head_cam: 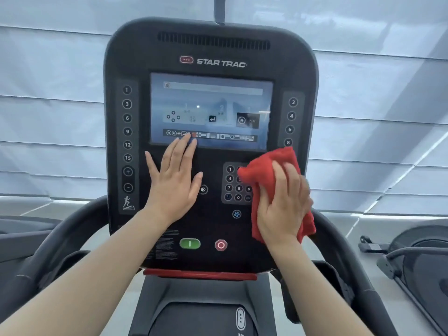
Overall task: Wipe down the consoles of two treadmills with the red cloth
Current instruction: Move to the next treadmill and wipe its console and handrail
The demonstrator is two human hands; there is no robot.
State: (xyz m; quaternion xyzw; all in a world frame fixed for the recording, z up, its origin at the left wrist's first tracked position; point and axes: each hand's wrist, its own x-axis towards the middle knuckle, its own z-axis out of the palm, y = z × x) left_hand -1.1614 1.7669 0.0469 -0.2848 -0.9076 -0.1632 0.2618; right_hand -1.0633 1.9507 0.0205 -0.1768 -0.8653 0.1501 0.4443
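A black treadmill console (211,61) fills the middle of the view, with a lit screen (211,105) and rows of number buttons at each side. My right hand (283,204) presses the bunched red cloth (266,166) flat against the console's lower right, over part of the number keypad (232,187). The fingers of that hand lie spread on the cloth. My left hand (174,175) rests flat on the console left of the keypad, fingers straight, fingertips reaching the screen's lower edge. It holds nothing.
A green start button (190,243) and a red stop button (220,245) sit low on the console. Curved black handrails (60,236) run down both sides. Another machine (412,258) stands at the right. Pale window blinds hang behind.
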